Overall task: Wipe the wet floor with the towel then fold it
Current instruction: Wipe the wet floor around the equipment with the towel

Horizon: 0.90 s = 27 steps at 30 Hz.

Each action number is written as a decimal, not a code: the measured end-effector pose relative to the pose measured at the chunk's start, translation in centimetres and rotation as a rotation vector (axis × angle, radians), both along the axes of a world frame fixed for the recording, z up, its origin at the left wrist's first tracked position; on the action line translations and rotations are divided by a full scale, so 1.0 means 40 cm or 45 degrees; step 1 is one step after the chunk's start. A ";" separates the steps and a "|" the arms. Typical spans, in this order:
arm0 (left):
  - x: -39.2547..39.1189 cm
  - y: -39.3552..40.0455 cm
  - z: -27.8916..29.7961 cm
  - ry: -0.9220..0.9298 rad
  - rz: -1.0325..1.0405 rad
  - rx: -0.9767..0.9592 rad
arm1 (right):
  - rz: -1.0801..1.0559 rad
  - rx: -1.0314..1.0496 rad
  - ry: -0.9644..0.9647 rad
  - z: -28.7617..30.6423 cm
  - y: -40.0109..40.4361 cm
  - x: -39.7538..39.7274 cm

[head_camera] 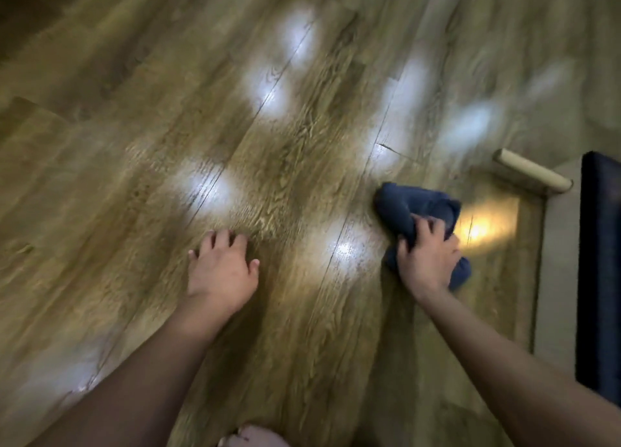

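Note:
A bunched dark blue towel (413, 208) lies on the wooden plank floor (302, 151) at the right. My right hand (425, 255) grips the towel from above and presses it onto the boards. My left hand (223, 268) rests on the floor at lower centre, fingers spread, holding nothing. The floor shines with bright glare patches around both hands; a wet-looking glint (346, 250) sits between them. The picture is blurred by motion.
A pale rolled edge (531, 174) lies on the floor at the right, beside a dark blue-edged object (601, 272) along the right border. A knee or foot (252, 438) shows at the bottom edge. Bare planks stretch away to the left and top.

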<state>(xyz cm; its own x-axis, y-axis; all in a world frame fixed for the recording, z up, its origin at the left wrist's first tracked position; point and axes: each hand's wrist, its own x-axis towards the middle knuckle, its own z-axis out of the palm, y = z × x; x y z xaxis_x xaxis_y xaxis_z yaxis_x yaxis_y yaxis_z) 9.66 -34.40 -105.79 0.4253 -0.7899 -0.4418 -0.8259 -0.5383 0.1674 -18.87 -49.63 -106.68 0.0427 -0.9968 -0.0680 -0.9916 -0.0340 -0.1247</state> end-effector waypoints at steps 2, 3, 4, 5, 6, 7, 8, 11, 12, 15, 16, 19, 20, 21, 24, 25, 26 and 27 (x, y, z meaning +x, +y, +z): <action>-0.023 -0.017 0.002 -0.022 0.057 -0.017 | 0.321 0.032 0.022 -0.006 0.132 0.008; -0.032 -0.022 0.000 -0.026 0.069 -0.032 | 0.519 0.063 0.016 -0.013 0.195 0.002; -0.046 -0.026 -0.004 -0.018 0.048 -0.056 | 0.753 0.081 0.013 -0.024 0.243 -0.018; -0.061 -0.027 -0.009 0.002 -0.011 -0.092 | 1.014 0.077 0.015 -0.037 0.268 -0.048; -0.078 -0.028 -0.015 0.039 -0.096 -0.141 | 1.248 0.058 0.021 -0.048 0.276 -0.084; -0.097 -0.031 -0.018 0.081 -0.183 -0.186 | 1.394 0.035 0.032 -0.055 0.270 -0.114; -0.117 -0.037 -0.017 0.126 -0.252 -0.207 | 1.431 0.012 0.043 -0.060 0.253 -0.137; -0.171 -0.053 -0.018 0.236 -0.314 -0.118 | 1.047 0.012 0.011 -0.062 0.172 -0.191; -0.178 -0.056 -0.021 0.247 -0.307 -0.067 | 0.835 0.023 0.040 -0.055 0.136 -0.206; -0.169 -0.061 -0.031 0.241 -0.319 0.013 | 0.145 -0.028 0.100 -0.054 -0.004 -0.246; -0.162 -0.062 -0.033 0.238 -0.325 0.016 | -0.094 -0.061 0.082 -0.057 -0.059 -0.238; -0.159 -0.064 -0.032 0.250 -0.345 0.011 | -0.678 -0.061 0.029 -0.053 -0.208 -0.143; -0.161 -0.064 -0.033 0.253 -0.335 -0.003 | -0.789 -0.042 0.010 -0.051 -0.241 -0.099; -0.164 -0.066 -0.032 0.257 -0.323 -0.017 | -0.849 -0.026 -0.001 -0.048 -0.263 -0.054; -0.174 -0.070 -0.022 0.284 -0.281 -0.055 | -0.656 -0.027 -0.029 -0.045 -0.268 0.092; -0.178 -0.075 -0.011 0.309 -0.230 -0.092 | -0.500 -0.023 -0.027 -0.046 -0.255 0.148; -0.177 -0.082 0.000 0.336 -0.133 -0.155 | -0.333 -0.002 -0.023 -0.046 -0.233 0.209; -0.171 -0.093 0.011 0.361 0.026 -0.245 | -0.162 0.032 -0.020 -0.045 -0.204 0.272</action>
